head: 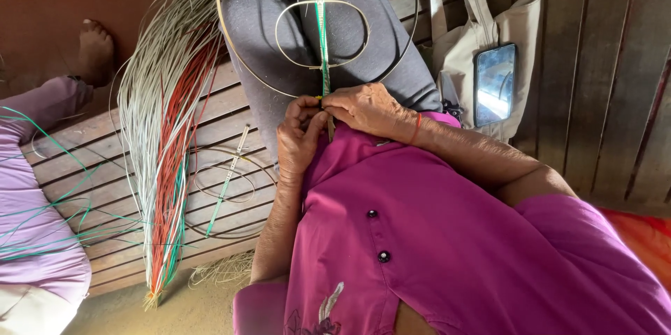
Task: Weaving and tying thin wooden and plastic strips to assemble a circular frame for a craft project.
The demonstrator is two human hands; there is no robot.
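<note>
Both my hands meet at the near end of a woven frame on my lap. My left hand (299, 138) pinches the green-wrapped centre rib (321, 27) near its lower end. My right hand (365, 106) lies over the same spot, fingers closed on the rib and a thin strip. The frame has a small inner cane hoop (279, 17) and a large outer cane hoop (227, 41), both crossed by the rib. It rests over my grey-trousered knees (258, 20).
A long bundle of pale, red and green strips (164, 139) lies on the wooden slat bench (91, 167) to my left. A second hoop frame (227, 181) lies beside it. A cloth bag (461, 48) with a phone (494, 83) sits at my right. Another person in purple (28, 237) sits far left.
</note>
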